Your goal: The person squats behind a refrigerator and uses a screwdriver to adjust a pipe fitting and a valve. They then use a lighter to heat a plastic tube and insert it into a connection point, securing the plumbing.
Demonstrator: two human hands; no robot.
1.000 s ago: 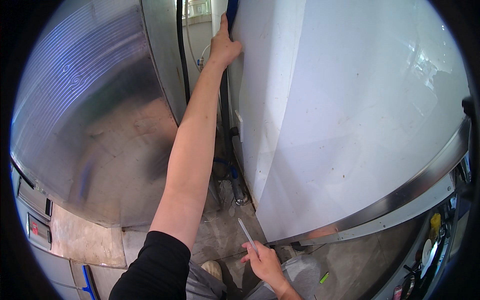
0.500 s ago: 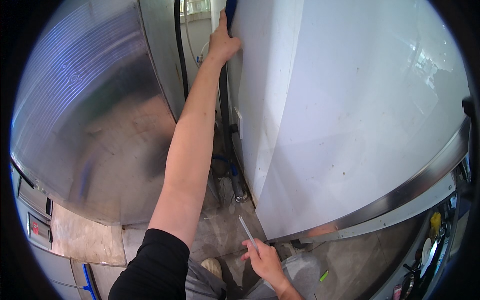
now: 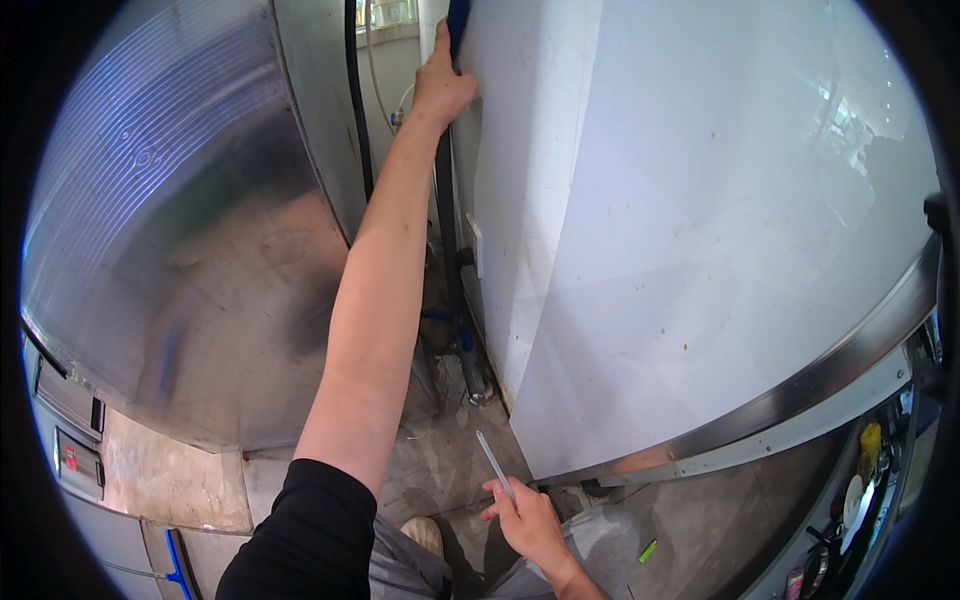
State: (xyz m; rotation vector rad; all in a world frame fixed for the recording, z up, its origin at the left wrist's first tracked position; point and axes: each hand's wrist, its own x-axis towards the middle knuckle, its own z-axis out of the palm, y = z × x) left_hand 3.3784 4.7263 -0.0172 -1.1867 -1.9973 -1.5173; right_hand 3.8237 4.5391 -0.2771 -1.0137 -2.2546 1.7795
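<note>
My left hand (image 3: pixel 443 92) is stretched far forward into the gap between two large panels. Its index finger points up against a dark blue piece (image 3: pixel 458 25) at the top of a black pipe (image 3: pixel 449 205). The thumb stands apart, and the other fingers are hidden behind the hand. Low in front of me, my right hand (image 3: pixel 528 525) is closed around a slim grey rod (image 3: pixel 492 460), tilted with its far end up and to the left. The rod's exact kind cannot be made out.
A shiny metal cabinet side (image 3: pixel 230 300) rises on the left, a white panel (image 3: pixel 690 230) on the right. A small green object (image 3: pixel 648 552) lies on the floor tiles. A blue squeegee (image 3: pixel 177 562) is at lower left; a shelf of assorted items (image 3: pixel 850 510) is at right.
The view has shifted very slightly. Both hands keep their places, the left at the blue piece and the right around the slim grey rod.
</note>
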